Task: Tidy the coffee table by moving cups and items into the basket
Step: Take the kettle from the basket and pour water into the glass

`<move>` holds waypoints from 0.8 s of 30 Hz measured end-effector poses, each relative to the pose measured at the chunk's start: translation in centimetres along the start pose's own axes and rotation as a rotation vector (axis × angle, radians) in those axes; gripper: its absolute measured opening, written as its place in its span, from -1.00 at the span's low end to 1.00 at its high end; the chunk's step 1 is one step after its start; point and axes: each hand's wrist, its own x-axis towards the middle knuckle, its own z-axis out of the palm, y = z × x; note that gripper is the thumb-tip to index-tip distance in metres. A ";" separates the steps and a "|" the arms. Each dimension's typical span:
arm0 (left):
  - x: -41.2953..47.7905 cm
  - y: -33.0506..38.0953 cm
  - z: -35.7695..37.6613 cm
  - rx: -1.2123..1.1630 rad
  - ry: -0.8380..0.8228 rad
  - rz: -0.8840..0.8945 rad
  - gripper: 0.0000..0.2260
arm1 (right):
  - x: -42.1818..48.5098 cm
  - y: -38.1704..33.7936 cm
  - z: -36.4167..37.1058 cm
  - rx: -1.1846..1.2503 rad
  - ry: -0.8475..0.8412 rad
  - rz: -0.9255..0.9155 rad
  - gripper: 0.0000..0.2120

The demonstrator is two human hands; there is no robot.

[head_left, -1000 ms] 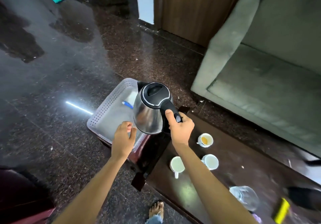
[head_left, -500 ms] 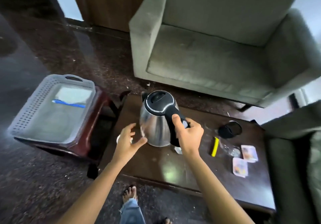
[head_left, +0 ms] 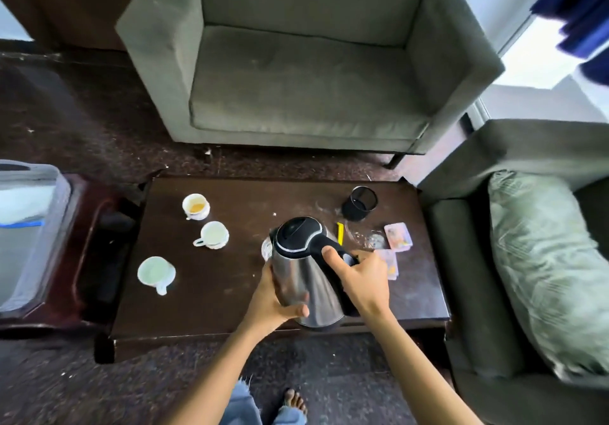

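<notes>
Gripping the black handle [head_left: 342, 256] of the steel kettle [head_left: 311, 279], the right hand [head_left: 362, 281] has its fingers wrapped round the handle and its thumb laid along the top. The left hand [head_left: 273, 301] cups the kettle's polished side from the left, palm against the metal and thumb curled across the front near the base. The kettle is over the near edge of the dark coffee table [head_left: 230, 296], towards its right half, lid closed; whether its base touches the wood cannot be told. Three white cups stand on the left half of the table, well apart from the kettle: the far cup [head_left: 196, 206] holds a little brownish liquid, the middle cup [head_left: 213, 234] sits just in front of it, and the near cup [head_left: 155, 273] is nearest the person, handle pointing towards them. Behind the kettle on the right are a black mesh holder [head_left: 360, 207], a yellow item [head_left: 340, 233] partly hidden by the lid, and two pink packets [head_left: 398, 236], one of them just beyond the right hand. The grey basket [head_left: 54, 236] rests on a reddish side table [head_left: 95, 243] at the left edge of view, beside the coffee table, with something blue and something white inside. A grey armchair [head_left: 306, 78] stands beyond the table.
</notes>
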 end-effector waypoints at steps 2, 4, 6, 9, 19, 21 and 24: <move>0.1 -0.3 1.0 0.005 -0.006 -0.036 0.07 | 0.2 0.8 -0.1 -0.032 -0.018 0.013 -0.40; 0.3 -1.2 1.4 0.023 0.000 -0.084 0.11 | 0.5 1.3 0.0 -0.054 -0.037 0.023 -0.40; 0.6 -1.9 1.6 0.044 0.000 -0.129 0.13 | 0.8 1.5 0.1 -0.079 -0.053 0.032 -0.39; 1.0 -2.4 1.7 0.045 -0.005 -0.184 0.11 | 1.5 1.4 0.5 -0.118 -0.078 0.046 -0.40; 1.6 -3.8 1.9 -0.009 0.016 -0.284 -0.04 | 3.4 -0.3 1.3 -0.200 -0.193 0.086 -0.27; 1.7 -3.9 1.8 -0.005 0.010 -0.295 -0.04 | 3.9 -0.6 1.5 -0.219 -0.219 0.083 -0.28; 1.8 -3.8 1.8 0.017 0.014 -0.323 -0.03 | 4.6 -1.0 1.8 -0.203 -0.263 0.091 -0.30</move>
